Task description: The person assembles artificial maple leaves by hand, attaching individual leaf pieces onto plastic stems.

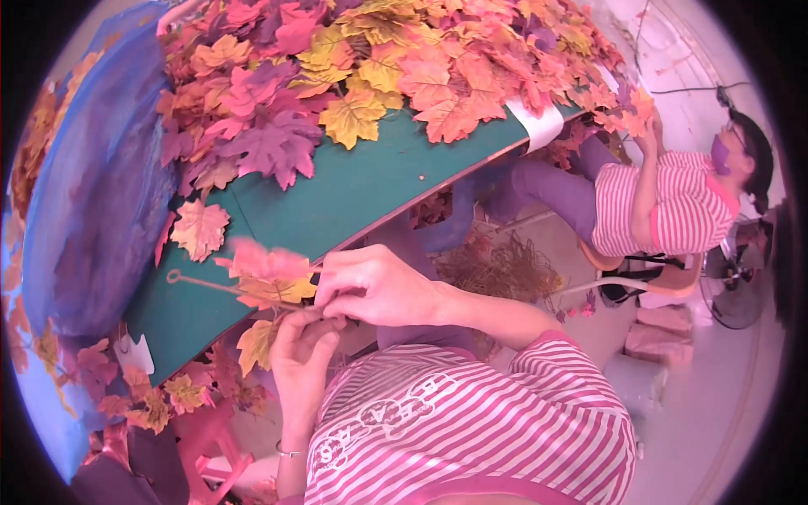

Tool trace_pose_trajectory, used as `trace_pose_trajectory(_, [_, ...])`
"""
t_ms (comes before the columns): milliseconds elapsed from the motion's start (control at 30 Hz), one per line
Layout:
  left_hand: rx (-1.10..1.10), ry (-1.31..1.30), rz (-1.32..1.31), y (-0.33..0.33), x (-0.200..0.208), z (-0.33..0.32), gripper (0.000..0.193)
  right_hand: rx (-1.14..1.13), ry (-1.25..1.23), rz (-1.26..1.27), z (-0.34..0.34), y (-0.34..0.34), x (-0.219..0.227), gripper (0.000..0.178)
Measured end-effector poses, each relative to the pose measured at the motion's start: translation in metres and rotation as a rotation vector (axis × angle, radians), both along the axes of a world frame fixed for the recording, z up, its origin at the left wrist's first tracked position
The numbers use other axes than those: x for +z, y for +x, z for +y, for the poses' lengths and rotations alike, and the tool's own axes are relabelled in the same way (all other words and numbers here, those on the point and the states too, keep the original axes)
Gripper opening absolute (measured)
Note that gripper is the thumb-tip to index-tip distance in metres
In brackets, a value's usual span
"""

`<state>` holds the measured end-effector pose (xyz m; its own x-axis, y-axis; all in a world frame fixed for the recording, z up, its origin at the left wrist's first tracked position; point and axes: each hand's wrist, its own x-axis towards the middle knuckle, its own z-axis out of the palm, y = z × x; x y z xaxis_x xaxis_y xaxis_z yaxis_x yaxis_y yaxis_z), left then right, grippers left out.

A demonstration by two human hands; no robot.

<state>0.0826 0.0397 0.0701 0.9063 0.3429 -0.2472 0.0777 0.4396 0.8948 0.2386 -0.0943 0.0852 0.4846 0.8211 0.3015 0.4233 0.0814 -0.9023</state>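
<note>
Close in front of my body, both hands work together over the table's near edge. My left hand [305, 341] is closed in a pinch on a thin brown stem [223, 287] with a small loop at its far end. My right hand [379, 286] bends over it, fingers pinched on artificial leaves. A blurred pink-red leaf [271, 262] and a yellow-orange leaf [290, 290] stick out leftward from the fingers. Below them hangs a yellow leaf [257, 346] beside my left hand. The fingertips hide where stem and leaves meet.
Piled artificial leaves [353, 114] cover the far side of the green table [337, 189]. Blue plastic [97, 185] bulges at the left. A seated co-worker [669, 202] holds leaves at the right. Brown stems [505, 269] lie beneath the table, and a pink stool [215, 446] stands lower left.
</note>
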Motion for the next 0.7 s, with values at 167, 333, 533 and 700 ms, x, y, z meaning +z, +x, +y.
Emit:
trace_pose_trajectory(167, [-0.430, 0.001, 0.088, -0.021, -0.023, 0.004, 0.009, 0.342, -0.062, 0.108, -0.032, 0.022, 0.011, 0.019])
trace_pose_trajectory(333, [-0.487, -0.113, 0.339, -0.037, -0.042, -0.002, 0.011, -0.686, -0.048, -0.375, -0.079, 0.118, 0.006, 0.017])
trace_pose_trajectory(533, [-0.473, -0.109, 0.429, -0.049, -0.051, -0.014, 0.015, -0.904, -0.151, -0.658, -0.136, 0.229, -0.031, 0.014])
trace_pose_trajectory(700, [-0.394, -0.167, 0.389, -0.065, -0.057, -0.015, 0.012, -0.840, -0.199, -0.693, -0.136, 0.237, -0.024, 0.012])
